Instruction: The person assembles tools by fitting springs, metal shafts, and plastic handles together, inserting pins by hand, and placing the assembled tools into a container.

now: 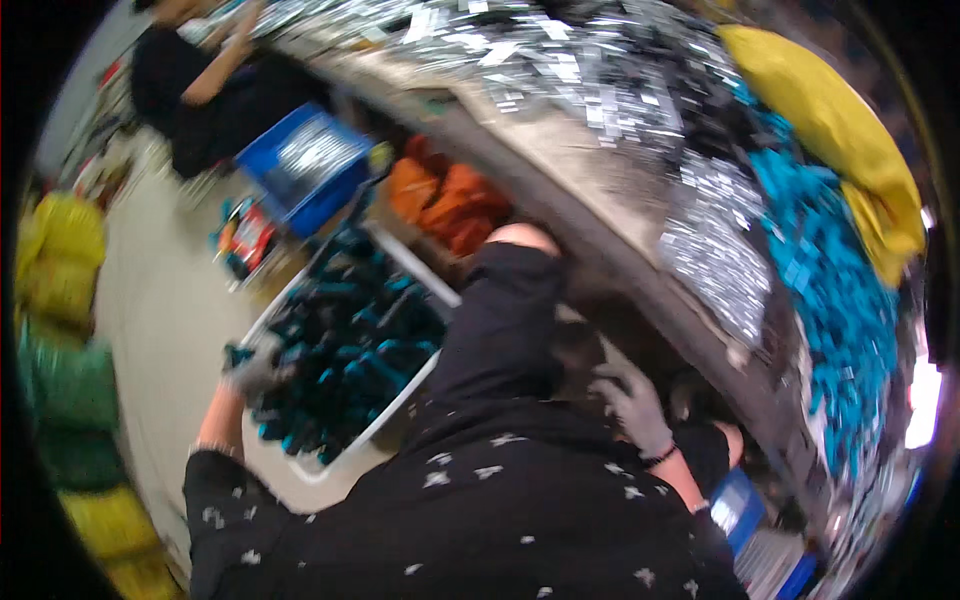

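A white bin [345, 450] at my left is heaped with dark and teal elongated pieces [350, 365], too blurred to name. At its left rim is my left hand [258, 368], in a grey glove, its fingers closed and smeared by motion. A small teal-and-dark piece [237, 354] sticks out from these fingers. My right hand [635, 405], also gloved in grey, hangs between my knees beside the table edge. Its fingers are apart, and nothing shows in them.
The table [560, 150] bears a silver metal-parts heap [715, 240], a teal-parts heap [830, 290] and a yellow sack [820, 120]. A blue crate [300, 165] and orange bundle [450, 200] stand beyond the bin. Stuffed sacks [75, 385] line the left; another person [190, 90] sits far left.
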A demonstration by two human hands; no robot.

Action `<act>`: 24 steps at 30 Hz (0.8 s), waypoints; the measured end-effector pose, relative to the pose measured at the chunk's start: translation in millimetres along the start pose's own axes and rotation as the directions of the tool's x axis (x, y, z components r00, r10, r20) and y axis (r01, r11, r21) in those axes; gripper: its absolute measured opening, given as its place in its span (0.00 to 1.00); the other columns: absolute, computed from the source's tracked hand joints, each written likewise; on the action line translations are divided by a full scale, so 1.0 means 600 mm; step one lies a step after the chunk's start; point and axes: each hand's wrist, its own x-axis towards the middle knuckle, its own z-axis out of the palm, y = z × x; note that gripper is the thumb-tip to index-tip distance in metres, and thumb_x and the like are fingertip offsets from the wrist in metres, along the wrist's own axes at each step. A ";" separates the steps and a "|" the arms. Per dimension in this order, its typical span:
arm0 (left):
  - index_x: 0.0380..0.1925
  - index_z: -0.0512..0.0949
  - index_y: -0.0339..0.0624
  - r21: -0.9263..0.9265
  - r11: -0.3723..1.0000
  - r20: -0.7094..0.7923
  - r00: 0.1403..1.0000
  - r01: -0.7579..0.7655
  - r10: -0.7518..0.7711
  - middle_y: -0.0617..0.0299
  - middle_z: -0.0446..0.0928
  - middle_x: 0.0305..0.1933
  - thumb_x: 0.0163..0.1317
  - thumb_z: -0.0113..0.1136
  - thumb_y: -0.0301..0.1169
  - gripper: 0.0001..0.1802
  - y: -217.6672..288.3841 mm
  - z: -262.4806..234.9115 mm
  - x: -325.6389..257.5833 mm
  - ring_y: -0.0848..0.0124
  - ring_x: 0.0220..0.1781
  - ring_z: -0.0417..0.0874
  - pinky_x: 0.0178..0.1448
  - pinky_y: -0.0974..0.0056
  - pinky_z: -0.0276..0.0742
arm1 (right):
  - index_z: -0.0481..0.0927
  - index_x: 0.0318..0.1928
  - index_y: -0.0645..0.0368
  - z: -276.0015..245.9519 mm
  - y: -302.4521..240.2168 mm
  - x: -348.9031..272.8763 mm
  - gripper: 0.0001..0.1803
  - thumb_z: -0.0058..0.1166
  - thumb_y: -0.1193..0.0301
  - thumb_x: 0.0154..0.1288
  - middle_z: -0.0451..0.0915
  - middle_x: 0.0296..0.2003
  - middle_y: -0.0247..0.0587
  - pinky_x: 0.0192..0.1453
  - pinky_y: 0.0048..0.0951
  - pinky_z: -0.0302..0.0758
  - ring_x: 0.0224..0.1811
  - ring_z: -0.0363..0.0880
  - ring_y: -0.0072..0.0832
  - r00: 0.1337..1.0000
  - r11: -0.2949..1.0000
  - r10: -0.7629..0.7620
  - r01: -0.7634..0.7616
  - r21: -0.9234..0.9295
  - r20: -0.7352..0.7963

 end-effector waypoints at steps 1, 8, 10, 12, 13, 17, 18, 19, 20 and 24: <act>0.57 0.75 0.40 0.178 0.984 -0.135 0.991 0.023 0.002 0.45 0.77 0.56 0.65 0.61 0.48 0.28 -0.001 0.021 -0.003 0.52 0.59 0.76 0.61 0.53 0.72 | 0.79 0.52 0.63 0.000 0.023 0.001 0.14 0.55 0.70 0.70 0.83 0.46 0.45 0.55 0.30 0.76 0.48 0.82 0.30 1.000 0.999 -0.011 0.010 -0.043 -0.008; 0.57 0.76 0.34 0.218 0.974 0.051 0.996 0.057 -0.069 0.36 0.79 0.52 0.63 0.63 0.49 0.32 0.051 0.007 0.016 0.41 0.57 0.79 0.62 0.48 0.74 | 0.79 0.53 0.64 -0.010 0.055 0.013 0.14 0.55 0.70 0.71 0.82 0.44 0.42 0.53 0.27 0.76 0.47 0.81 0.24 0.990 0.989 -0.139 0.137 -0.050 -0.036; 0.55 0.78 0.36 0.357 0.932 0.131 0.985 0.056 -0.109 0.37 0.81 0.49 0.61 0.64 0.48 0.30 0.072 -0.017 0.015 0.42 0.55 0.80 0.60 0.49 0.75 | 0.79 0.53 0.65 -0.016 0.070 0.011 0.14 0.54 0.70 0.72 0.83 0.44 0.41 0.53 0.27 0.77 0.47 0.81 0.24 0.986 0.987 -0.163 0.163 -0.007 -0.044; 0.47 0.83 0.41 0.474 0.877 0.233 0.972 -0.080 -0.038 0.41 0.83 0.45 0.56 0.67 0.45 0.24 0.052 -0.021 0.036 0.46 0.52 0.83 0.57 0.50 0.77 | 0.78 0.53 0.66 -0.022 0.078 0.001 0.14 0.54 0.71 0.72 0.83 0.43 0.41 0.53 0.27 0.78 0.45 0.82 0.24 0.990 0.992 -0.120 0.117 -0.044 -0.073; 0.40 0.85 0.43 0.513 0.858 0.071 0.996 0.009 -0.053 0.44 0.84 0.42 0.53 0.66 0.42 0.18 0.044 -0.008 0.044 0.49 0.49 0.84 0.52 0.49 0.79 | 0.78 0.53 0.66 -0.018 0.099 -0.002 0.14 0.54 0.71 0.72 0.84 0.42 0.40 0.52 0.27 0.78 0.44 0.83 0.24 0.979 0.984 -0.171 0.164 -0.073 -0.113; 0.34 0.82 0.38 0.272 0.952 -0.313 0.948 0.143 -0.053 0.43 0.84 0.35 0.53 0.65 0.35 0.12 -0.003 -0.009 0.100 0.48 0.39 0.86 0.42 0.54 0.80 | 0.78 0.53 0.66 -0.031 0.116 -0.025 0.14 0.54 0.71 0.72 0.85 0.41 0.40 0.51 0.26 0.79 0.44 0.83 0.22 0.987 0.998 -0.011 0.019 0.052 -0.159; 0.34 0.82 0.38 0.269 0.939 -0.345 0.932 0.214 -0.113 0.43 0.84 0.35 0.53 0.65 0.35 0.12 -0.173 0.015 0.072 0.48 0.39 0.86 0.42 0.54 0.80 | 0.78 0.53 0.66 -0.031 0.109 -0.009 0.14 0.54 0.71 0.72 0.85 0.41 0.40 0.51 0.26 0.79 0.44 0.83 0.22 0.994 0.996 -0.041 0.049 0.078 -0.098; 0.36 0.83 0.43 0.208 0.951 -0.372 0.918 0.227 -0.137 0.47 0.84 0.37 0.54 0.64 0.36 0.12 -0.278 -0.014 0.034 0.50 0.41 0.86 0.45 0.51 0.81 | 0.78 0.54 0.66 -0.037 0.110 0.009 0.15 0.53 0.71 0.72 0.85 0.41 0.39 0.51 0.26 0.78 0.43 0.83 0.22 0.998 0.991 -0.050 0.054 0.122 -0.038; 0.38 0.84 0.48 0.137 0.973 -0.377 0.918 0.188 -0.125 0.50 0.84 0.40 0.55 0.63 0.37 0.11 -0.295 -0.011 0.048 0.51 0.44 0.85 0.47 0.49 0.81 | 0.78 0.54 0.66 -0.036 0.112 0.017 0.15 0.53 0.71 0.72 0.85 0.41 0.39 0.51 0.26 0.78 0.43 0.83 0.22 0.999 0.990 -0.039 0.040 0.134 -0.013; 0.55 0.81 0.70 0.592 0.787 -0.176 0.981 0.172 -0.082 0.55 0.80 0.52 0.50 0.68 0.42 0.28 -0.174 0.051 0.079 0.55 0.53 0.83 0.59 0.52 0.79 | 0.77 0.55 0.65 -0.020 0.103 0.033 0.16 0.53 0.71 0.72 0.85 0.42 0.40 0.51 0.25 0.78 0.44 0.83 0.22 0.992 0.991 -0.117 0.113 -0.073 -0.052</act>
